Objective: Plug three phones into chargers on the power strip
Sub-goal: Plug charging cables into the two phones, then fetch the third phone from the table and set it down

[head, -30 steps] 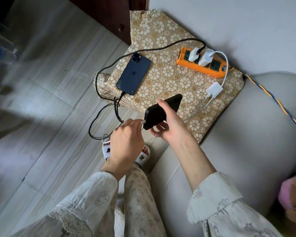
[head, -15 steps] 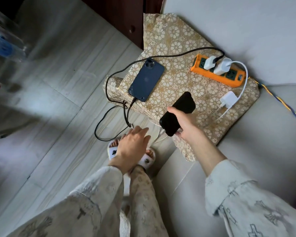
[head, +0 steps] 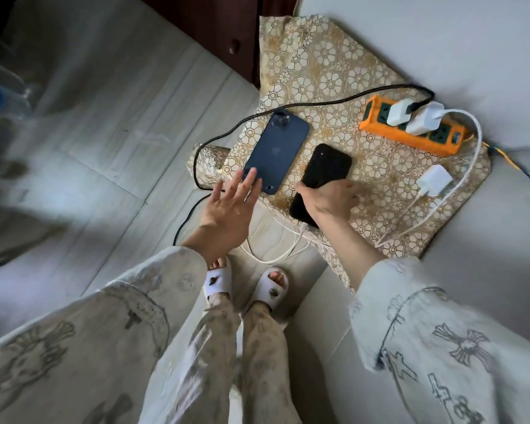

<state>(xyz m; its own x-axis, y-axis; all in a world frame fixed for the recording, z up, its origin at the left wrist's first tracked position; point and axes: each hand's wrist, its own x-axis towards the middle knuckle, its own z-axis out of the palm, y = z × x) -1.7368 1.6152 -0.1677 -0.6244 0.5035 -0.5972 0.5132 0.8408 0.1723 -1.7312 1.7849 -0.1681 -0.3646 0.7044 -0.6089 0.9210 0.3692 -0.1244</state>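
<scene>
Two phones lie on the patterned worktop (head: pixel 334 84). The black phone (head: pixel 325 175) sits under the right hand (head: pixel 329 200), whose fingers (head: pixel 354 194) are clamped over its lower half; its long axis slants from the near edge of the worktop up and away to the right, camera end farthest from the fingers. A white cable (head: pixel 291 249) enters its near end, just below the wrist, and loops down toward the floor. Just left of those fingers, the blue phone (head: pixel 277 151) lies face down, roughly parallel, camera end pointing away. The left hand (head: pixel 230 206) hovers with fingers spread apart, holding nothing, its fingertips over the blue phone's near corner; whether they touch cannot be told. Beyond the right fingers sits the orange power strip (head: pixel 410 134), carrying two white chargers (head: pixel 423 117). A third charger (head: pixel 433 180) lies loose, right of the right hand.
</scene>
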